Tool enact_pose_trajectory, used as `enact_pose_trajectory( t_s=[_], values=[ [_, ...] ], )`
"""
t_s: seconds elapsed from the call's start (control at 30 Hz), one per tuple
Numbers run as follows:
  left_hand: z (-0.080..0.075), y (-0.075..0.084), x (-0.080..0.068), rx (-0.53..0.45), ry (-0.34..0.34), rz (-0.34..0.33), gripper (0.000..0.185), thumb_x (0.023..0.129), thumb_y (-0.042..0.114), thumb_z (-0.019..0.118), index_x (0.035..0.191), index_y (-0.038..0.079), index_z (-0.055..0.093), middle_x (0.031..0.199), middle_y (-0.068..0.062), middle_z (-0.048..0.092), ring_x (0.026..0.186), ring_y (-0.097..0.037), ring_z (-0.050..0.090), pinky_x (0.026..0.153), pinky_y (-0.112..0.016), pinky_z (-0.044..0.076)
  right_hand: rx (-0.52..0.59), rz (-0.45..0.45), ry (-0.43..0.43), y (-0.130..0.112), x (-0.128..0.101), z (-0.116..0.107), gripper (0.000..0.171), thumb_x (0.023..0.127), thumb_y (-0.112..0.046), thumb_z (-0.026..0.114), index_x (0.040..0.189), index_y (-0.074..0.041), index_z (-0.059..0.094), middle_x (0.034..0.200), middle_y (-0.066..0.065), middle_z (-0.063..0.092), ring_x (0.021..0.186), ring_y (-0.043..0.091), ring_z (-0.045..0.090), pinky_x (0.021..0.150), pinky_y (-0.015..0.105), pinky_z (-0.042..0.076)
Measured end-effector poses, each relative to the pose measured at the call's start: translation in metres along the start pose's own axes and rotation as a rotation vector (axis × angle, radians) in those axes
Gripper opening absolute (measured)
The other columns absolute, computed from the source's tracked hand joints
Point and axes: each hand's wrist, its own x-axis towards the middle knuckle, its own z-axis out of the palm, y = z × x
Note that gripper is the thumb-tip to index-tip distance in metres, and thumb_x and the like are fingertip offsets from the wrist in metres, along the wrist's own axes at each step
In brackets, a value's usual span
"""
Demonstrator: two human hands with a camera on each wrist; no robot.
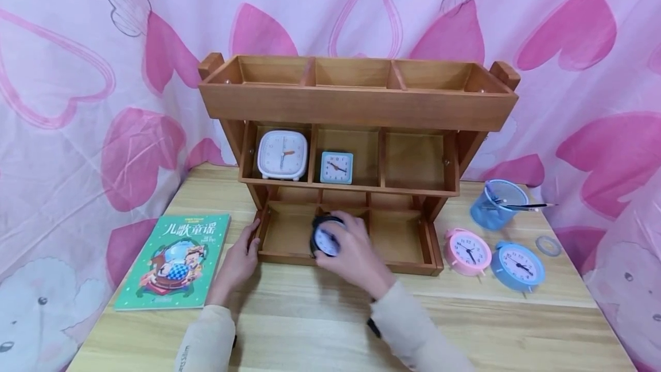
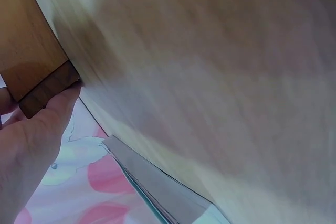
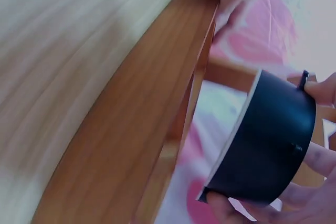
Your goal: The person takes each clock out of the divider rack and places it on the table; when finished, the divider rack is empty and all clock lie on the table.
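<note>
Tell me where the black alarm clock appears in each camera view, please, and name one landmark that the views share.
Head: the black alarm clock is at lower centre, gripped by the right hand over the shelf's bottom tier.
Left wrist: not in it.
Right wrist: lower right, its dark round body held between fingers.
Shared landmark: the wooden shelf.

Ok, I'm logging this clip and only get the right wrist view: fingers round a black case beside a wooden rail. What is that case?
Observer: A black alarm clock, white dial, held by the right hand at the organizer's bottom tier.
Operator: Which compartment?
Observer: At the divider between left and middle.
Operator: And the other hand?
Observer: The left hand touches the shelf's left front corner.
</note>
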Motion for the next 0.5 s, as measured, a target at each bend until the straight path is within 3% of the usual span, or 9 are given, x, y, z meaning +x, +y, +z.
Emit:
enact_pose_trajectory(
  t_s=[0.17,0.3,0.4,0.5],
  values=[
    [0.000,0.005,0.000,0.000,0.001,-0.020,0.049,0.105,0.015,0.036,0.153,0.014,0.026,0.150,-0.026,0.035,0.128,-0.043,0.044,0.106,-0.058,0.036,-0.082,0.009,0.078,0.035,-0.050,-0.043,0.049,0.069,-0.030,0.080,0.115,-0.016,0.068,0.135,0.012,0.052,0.116,0.028,0.047,0.084,0.044,0.051],
    [0.000,0.006,0.000,0.007,-0.001,-0.013,0.049,0.105,0.014,0.036,0.153,0.013,0.026,0.151,-0.026,0.033,0.135,-0.044,0.038,0.109,-0.058,0.031,-0.145,-0.014,0.219,0.072,-0.085,-0.080,0.048,0.065,-0.023,0.082,0.108,-0.009,0.068,0.125,0.020,0.056,0.110,0.036,0.052,0.082,0.052,0.047],
    [0.000,0.006,0.000,0.006,-0.009,-0.017,0.050,0.105,0.014,0.035,0.153,0.013,0.025,0.152,-0.026,0.032,0.135,-0.045,0.036,0.109,-0.059,0.030,-0.182,0.040,0.313,0.102,-0.108,-0.112,0.046,0.063,-0.016,0.082,0.105,-0.006,0.067,0.122,0.026,0.055,0.107,0.045,0.050,0.082,0.058,0.041],
    [0.000,0.007,0.000,0.001,-0.024,-0.026,0.050,0.105,0.015,0.035,0.154,0.013,0.024,0.153,-0.026,0.030,0.137,-0.044,0.034,0.110,-0.059,0.029,-0.225,0.133,0.378,0.130,-0.130,-0.147,0.047,0.061,-0.012,0.082,0.104,0.000,0.066,0.121,0.029,0.052,0.103,0.050,0.048,0.078,0.057,0.037]
  ],
)
